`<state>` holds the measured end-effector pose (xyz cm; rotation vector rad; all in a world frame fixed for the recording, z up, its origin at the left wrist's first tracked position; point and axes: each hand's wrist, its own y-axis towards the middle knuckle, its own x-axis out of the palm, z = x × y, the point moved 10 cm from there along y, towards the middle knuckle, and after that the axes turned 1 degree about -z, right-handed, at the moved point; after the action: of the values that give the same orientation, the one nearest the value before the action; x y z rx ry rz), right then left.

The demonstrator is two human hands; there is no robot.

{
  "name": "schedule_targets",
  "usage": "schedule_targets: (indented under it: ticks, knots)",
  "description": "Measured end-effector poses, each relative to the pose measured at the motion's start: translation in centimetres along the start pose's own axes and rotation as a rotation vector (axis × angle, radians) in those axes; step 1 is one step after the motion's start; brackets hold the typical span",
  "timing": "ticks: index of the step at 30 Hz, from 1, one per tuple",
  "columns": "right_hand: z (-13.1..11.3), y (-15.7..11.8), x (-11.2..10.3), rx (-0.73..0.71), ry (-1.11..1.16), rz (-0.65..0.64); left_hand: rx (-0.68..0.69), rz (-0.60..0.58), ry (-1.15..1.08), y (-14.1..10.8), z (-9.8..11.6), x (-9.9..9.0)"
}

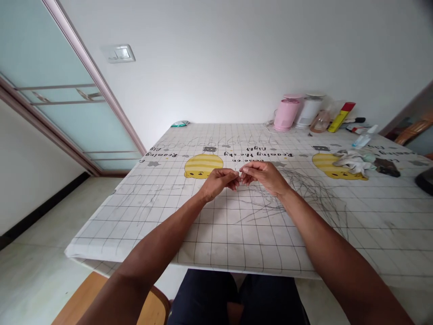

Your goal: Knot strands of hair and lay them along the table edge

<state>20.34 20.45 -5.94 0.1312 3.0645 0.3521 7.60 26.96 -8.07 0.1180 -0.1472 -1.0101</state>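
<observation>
My left hand (223, 180) and my right hand (260, 175) meet above the middle of the table, thumbs and fingertips pinched together. Between the fingertips a thin wire (236, 166) barely shows; most of it is hidden by the fingers. Beneath and beside my right hand lies a loose, tangled bunch of thin grey wires (316, 192). A few more single strands (144, 205) are spread on the cloth left of my left hand. Beyond both hands, a row of small wire loops (216, 141) runs across the back of the table.
A checked tablecloth (203, 243) covers the table against the wall. At the back right stand a pink cylinder (287, 113), a white one (309, 110), and a yellow can (341, 117). A crumpled cloth (353, 161) and clear bottle (365, 136) are at right; a green packet (180, 123) lies back left.
</observation>
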Motion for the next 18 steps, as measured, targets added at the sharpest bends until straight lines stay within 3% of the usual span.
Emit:
schedule_targets:
  ticks: [7,13,18]
  knots:
    - [-0.7,-0.2,0.5,-0.035,-0.019,0.024,-0.075,-0.053,-0.154,0.1,-0.7,0.7]
    - [-0.5,-0.2,0.0,-0.033,-0.093,0.055,-0.117,-0.041,-0.157,-0.2,-0.6,1.0]
    - [-1.0,-0.2,-0.8,-0.033,0.119,0.05,-0.252,-0.189,-0.194,-0.9,-0.9,2.5]
